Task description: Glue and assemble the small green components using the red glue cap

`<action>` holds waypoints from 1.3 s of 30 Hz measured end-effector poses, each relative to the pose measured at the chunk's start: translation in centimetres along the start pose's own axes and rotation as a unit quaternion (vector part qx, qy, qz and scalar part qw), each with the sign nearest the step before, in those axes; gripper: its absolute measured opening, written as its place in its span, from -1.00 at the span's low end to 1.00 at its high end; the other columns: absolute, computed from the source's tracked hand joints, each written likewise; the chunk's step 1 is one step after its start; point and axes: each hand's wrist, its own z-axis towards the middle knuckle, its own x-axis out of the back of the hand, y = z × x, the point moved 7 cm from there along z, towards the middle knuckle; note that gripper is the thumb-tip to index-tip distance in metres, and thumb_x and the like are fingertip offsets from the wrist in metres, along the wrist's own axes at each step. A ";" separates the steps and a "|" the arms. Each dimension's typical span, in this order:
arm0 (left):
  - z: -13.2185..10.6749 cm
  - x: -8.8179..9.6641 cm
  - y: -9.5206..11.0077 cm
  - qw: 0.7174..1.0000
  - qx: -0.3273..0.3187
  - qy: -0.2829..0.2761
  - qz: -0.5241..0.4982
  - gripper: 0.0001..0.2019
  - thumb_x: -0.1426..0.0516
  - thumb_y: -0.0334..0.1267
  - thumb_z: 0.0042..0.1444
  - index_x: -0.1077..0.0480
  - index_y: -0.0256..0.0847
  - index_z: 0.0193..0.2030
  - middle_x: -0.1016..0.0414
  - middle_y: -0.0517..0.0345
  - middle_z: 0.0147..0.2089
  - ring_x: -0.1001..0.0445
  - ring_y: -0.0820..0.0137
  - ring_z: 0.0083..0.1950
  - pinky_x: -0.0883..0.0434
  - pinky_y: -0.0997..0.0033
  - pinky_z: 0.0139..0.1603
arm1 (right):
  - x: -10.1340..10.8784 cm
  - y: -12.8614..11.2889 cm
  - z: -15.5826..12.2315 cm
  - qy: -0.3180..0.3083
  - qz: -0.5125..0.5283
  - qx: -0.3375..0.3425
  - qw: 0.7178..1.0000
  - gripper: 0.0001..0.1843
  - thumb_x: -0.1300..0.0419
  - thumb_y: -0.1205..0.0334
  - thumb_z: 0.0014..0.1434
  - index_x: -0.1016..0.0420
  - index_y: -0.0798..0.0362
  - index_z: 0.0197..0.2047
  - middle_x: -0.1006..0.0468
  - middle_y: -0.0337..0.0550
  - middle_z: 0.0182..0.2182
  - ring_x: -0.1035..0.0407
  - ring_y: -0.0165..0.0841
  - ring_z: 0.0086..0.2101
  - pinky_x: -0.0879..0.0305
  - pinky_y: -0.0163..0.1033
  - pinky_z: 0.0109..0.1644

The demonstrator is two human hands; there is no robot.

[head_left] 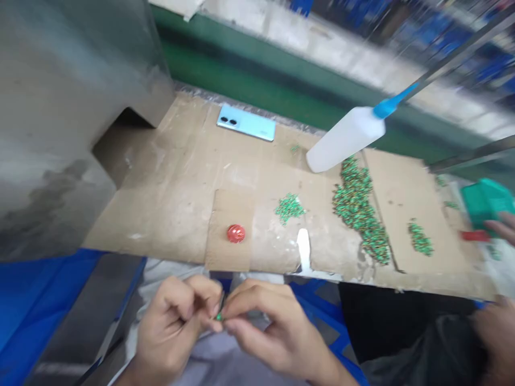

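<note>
Over my lap, just below the table's front edge, my left hand (173, 319) and my right hand (273, 324) meet at their fingertips. Between them is a small green piece (218, 317), mostly covered by the fingers. Left thumb and fingers pinch it, while the right thumb and forefinger close on its other side. A thin dark edge shows above the fingertips, too blurred to name. On a cardboard strip (227, 206) in front of my hands lies a glossy red round thing (235, 234). A small heap of similar green pieces (289, 208) lies to its right.
A large pile of green pieces (358, 206) spreads beneath a tilted white squeeze bottle (346, 139). Behind lies a light-blue phone (246, 123). A metal housing (72, 118) stands left. At right, another person's hand (502, 228) is near a green container (486, 203).
</note>
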 end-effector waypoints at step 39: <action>-0.7 -1.7 -4.2 0.877 0.407 0.046 -0.253 -0.75 -0.52 -0.18 0.12 -0.60 -0.23 -0.24 -0.55 0.15 -0.28 -0.20 0.61 -0.45 -0.21 0.61 -0.44 | 19.0 8.6 0.5 0.204 -0.440 -0.130 0.865 -0.58 -0.15 -0.16 0.45 -0.58 -0.01 -0.23 -0.64 0.01 -0.25 -0.51 -0.12 -0.24 -0.45 0.00 -0.06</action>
